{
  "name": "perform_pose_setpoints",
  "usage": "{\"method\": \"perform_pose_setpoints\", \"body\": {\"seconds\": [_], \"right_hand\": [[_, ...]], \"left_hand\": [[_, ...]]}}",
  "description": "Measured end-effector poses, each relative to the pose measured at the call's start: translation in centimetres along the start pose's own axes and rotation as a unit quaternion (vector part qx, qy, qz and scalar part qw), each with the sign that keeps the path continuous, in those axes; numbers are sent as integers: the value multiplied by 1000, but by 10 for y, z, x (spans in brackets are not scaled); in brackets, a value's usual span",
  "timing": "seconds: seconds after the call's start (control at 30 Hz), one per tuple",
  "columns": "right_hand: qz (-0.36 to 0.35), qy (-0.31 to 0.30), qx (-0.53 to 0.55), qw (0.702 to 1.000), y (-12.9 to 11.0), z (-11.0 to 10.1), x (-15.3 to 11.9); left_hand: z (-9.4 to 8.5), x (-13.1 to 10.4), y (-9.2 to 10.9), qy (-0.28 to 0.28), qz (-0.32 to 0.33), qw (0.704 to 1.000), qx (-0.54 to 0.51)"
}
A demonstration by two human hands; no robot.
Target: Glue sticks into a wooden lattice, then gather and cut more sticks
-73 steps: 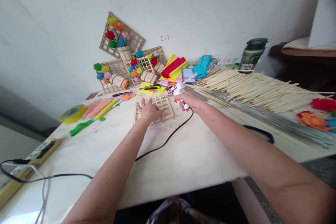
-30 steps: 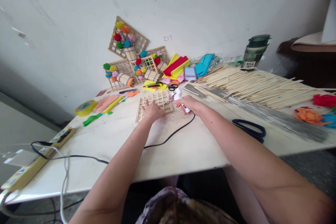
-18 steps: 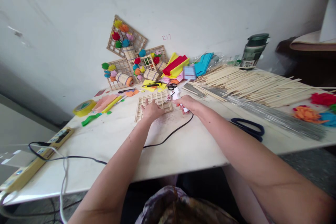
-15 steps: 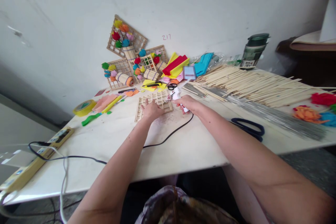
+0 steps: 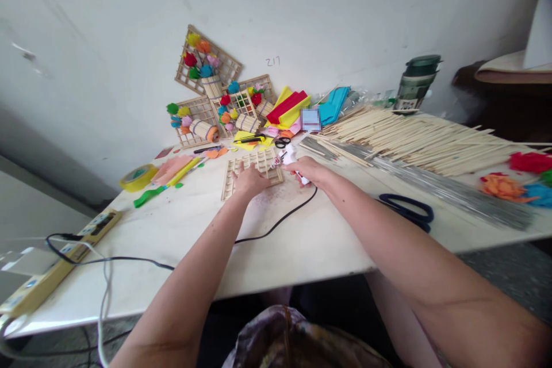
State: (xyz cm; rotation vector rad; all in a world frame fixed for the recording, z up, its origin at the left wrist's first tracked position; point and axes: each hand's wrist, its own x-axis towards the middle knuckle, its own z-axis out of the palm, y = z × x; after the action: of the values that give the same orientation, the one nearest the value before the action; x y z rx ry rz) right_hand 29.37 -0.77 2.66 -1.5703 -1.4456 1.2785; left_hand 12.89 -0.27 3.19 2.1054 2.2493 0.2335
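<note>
A small wooden stick lattice (image 5: 261, 160) lies flat on the white table. My left hand (image 5: 249, 179) rests on it with the fingers spread. In my right hand (image 5: 305, 169) is a white glue gun (image 5: 290, 154), its nozzle pointing left over the lattice's right edge. The fingers are wrapped round its handle. A black cord (image 5: 284, 219) runs from the handle across the table toward the left. Small black scissors (image 5: 283, 142) lie just behind the gun.
Finished lattices with paper flowers (image 5: 207, 72) lean on the wall. Wooden sticks (image 5: 401, 141), metal wires (image 5: 457, 191) and dark scissors (image 5: 407, 210) lie right. Yellow tape (image 5: 138, 177) and a power strip (image 5: 64, 259) are left. A green cup (image 5: 416, 85) stands back right.
</note>
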Motion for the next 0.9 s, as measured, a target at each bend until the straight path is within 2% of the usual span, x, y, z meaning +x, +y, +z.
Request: {"method": "perform_pose_setpoints", "body": {"seconds": [0.4,0.67,0.9], "right_hand": [[3,-2,0,1000,3,1,3],[-30,-16,9,999,0,-8,2],[-59,-83,11,995,1,-27,1]], "left_hand": [[-3,-4,5,-16,2,1000,19],[-4,-6,6,-29,13,999,9],[-2,0,1,-53,-5,999,-1]]}}
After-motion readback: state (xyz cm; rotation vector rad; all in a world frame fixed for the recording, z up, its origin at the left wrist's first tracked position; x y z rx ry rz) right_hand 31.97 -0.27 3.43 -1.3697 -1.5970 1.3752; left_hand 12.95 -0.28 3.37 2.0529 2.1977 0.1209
